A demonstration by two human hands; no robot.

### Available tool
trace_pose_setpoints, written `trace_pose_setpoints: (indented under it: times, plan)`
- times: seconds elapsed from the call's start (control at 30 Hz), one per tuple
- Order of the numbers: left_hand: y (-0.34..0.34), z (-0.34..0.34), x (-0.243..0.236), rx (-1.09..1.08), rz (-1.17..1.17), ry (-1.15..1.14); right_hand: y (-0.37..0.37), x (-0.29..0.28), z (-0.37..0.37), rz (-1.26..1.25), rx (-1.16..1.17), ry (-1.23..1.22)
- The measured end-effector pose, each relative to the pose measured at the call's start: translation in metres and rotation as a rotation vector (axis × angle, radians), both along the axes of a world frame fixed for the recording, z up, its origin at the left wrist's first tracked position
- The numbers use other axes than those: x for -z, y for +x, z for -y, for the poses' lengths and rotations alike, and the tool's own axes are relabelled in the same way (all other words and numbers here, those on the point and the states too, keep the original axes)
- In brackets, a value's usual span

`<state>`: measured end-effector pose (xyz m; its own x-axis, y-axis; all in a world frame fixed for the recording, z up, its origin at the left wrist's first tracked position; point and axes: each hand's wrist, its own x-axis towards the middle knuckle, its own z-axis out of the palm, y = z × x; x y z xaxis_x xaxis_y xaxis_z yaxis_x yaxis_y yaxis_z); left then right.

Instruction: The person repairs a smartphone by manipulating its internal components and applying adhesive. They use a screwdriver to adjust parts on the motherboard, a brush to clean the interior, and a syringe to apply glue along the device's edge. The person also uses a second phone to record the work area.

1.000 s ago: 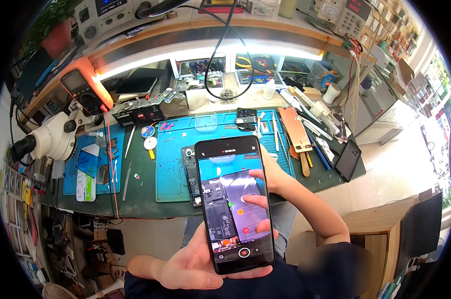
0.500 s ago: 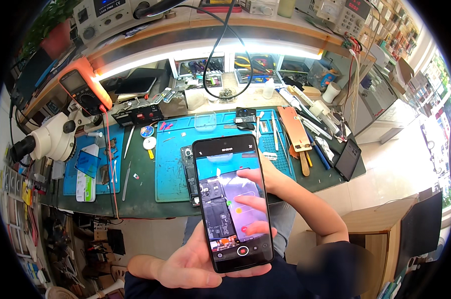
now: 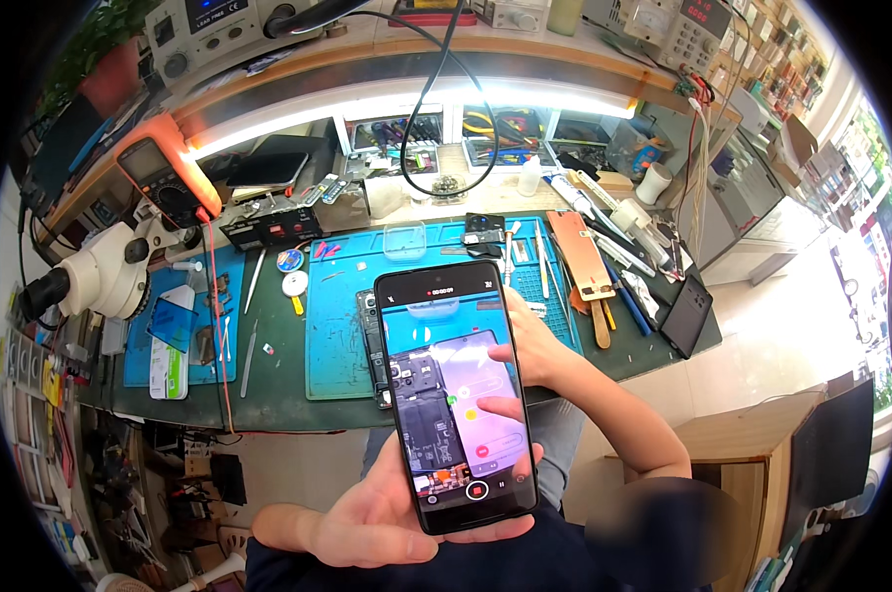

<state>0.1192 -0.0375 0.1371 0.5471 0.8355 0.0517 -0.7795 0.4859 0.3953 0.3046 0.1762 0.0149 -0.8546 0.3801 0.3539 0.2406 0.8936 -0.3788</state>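
Note:
My left hand [image 3: 382, 513] is closed round the lower part of a black smartphone [image 3: 461, 296] and holds it upright over the bench's front edge. Its lit screen shows a running video recording. Behind it, my right hand [image 3: 533, 345] reaches over the blue work mat [image 3: 342, 345], its fingers mostly hidden by the smartphone. On the screen those fingers appear stretched out and apart over a lit purple display, beside an opened phone body with a black battery. Only the left edge of the opened phone [image 3: 371, 340] shows directly on the mat.
On the left stand a white microscope [image 3: 96, 276] and an orange multimeter [image 3: 170, 173]. Tweezers, brushes and pens lie right of the mat, near a copper-coloured phone panel [image 3: 579, 252] and a dark phone [image 3: 687, 316]. A black cable loop [image 3: 403, 148] hangs overhead.
My right hand has drawn back slightly, and its fingers on the recording screen have moved right, uncovering more of the purple display. The held smartphone has shifted a little up and left.

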Motion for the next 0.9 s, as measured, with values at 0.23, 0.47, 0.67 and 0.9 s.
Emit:
trace_pose_setpoints:
  times: [0.23,0.47,0.67,0.9]
  plan:
    - [0.002,0.000,-0.010,-0.044,-0.101,-0.191,-0.010,-0.019,0.011,-0.180,-0.043,-0.141]
    - [-0.002,0.000,0.002,-0.003,-0.027,-0.007,-0.018,-0.024,0.011,-0.150,-0.019,-0.327]
    - [0.001,-0.003,-0.006,-0.039,-0.109,-0.199,-0.016,-0.015,0.007,-0.113,0.035,-0.233]
    - [0.002,-0.001,-0.010,-0.059,-0.125,-0.175,0.006,0.012,-0.011,0.048,0.107,0.109]
